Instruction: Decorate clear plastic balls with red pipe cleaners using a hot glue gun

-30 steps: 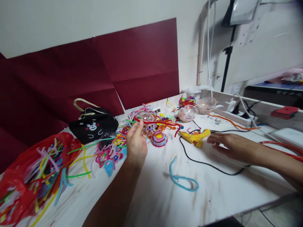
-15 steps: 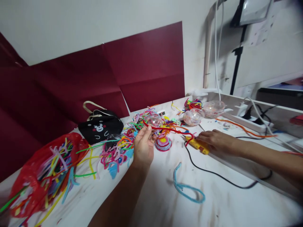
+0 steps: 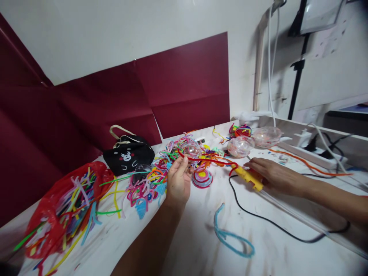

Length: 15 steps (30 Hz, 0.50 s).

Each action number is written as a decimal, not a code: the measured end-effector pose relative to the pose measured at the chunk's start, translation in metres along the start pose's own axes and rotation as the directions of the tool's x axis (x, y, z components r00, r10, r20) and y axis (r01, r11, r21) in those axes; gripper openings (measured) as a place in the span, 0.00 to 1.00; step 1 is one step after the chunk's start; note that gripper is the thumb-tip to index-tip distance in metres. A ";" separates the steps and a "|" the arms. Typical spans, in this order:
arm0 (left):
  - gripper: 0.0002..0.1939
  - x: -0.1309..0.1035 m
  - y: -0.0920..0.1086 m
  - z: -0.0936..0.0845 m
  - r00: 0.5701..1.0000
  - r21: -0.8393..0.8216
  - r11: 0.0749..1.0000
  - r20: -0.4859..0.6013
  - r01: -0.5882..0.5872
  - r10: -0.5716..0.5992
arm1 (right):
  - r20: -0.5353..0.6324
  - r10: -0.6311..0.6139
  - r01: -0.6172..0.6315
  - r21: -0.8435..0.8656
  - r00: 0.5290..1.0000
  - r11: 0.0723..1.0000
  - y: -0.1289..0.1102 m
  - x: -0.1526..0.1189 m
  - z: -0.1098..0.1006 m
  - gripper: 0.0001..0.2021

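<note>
A red pipe cleaner [image 3: 211, 161] is pinched between the thumb and fingers of my left hand [image 3: 178, 178], its long end reaching right to the glue gun. Right behind those fingers is a clear plastic ball [image 3: 192, 148]; whether they touch it I cannot tell. My right hand [image 3: 273, 174] lies palm down with its fingers around the far side of a yellow hot glue gun [image 3: 248, 178], whose nozzle is hidden behind the red pipe cleaner. A coiled pipe-cleaner disc [image 3: 202, 178] with a yellow centre lies just right of my left hand. Nearer me rests a looped blue pipe cleaner [image 3: 234, 238].
A red plastic bag [image 3: 48, 207] spills pipe cleaners at left, before a black pouch [image 3: 129, 155]. Several loose pieces [image 3: 146, 180] are heaped mid-table. Two clear balls [image 3: 240, 146] and a power strip [image 3: 314, 151] stand at back right. A black cord [image 3: 264, 217] crosses the table.
The whole view has shifted slightly right and down. Both hands keep their holds; the glue gun's tip now sits behind the red pipe cleaner, where before it showed.
</note>
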<state>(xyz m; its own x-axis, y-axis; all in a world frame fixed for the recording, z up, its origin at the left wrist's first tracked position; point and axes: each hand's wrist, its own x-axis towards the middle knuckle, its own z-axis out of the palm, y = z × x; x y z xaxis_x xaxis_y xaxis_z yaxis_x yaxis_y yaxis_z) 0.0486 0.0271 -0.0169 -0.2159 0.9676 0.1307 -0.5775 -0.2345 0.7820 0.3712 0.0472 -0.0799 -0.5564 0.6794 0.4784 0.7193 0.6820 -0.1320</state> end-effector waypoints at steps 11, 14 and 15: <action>0.13 0.001 0.000 -0.001 0.999 -0.008 1.000 -0.026 -0.021 0.021 | -0.323 -0.031 -0.025 -0.168 0.946 0.986 0.012 0.001 -0.048 0.27; 0.13 0.001 0.002 0.000 0.999 0.003 0.999 -0.022 -0.032 0.032 | -0.443 -0.065 -0.028 -0.199 0.894 0.980 0.015 0.007 -0.058 0.25; 0.12 0.001 0.003 0.000 0.999 0.009 0.999 -0.018 -0.038 0.038 | -0.479 -0.059 -0.044 -0.200 0.876 0.979 0.015 0.009 -0.061 0.23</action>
<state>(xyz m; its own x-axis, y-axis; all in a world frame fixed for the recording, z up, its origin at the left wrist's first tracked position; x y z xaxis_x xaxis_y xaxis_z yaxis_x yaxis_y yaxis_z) 0.0464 0.0277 -0.0149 -0.2520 0.9561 0.1499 -0.5617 -0.2706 0.7819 0.4028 0.0469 -0.0249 -0.3304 0.4257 0.8424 0.8118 0.5834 0.0236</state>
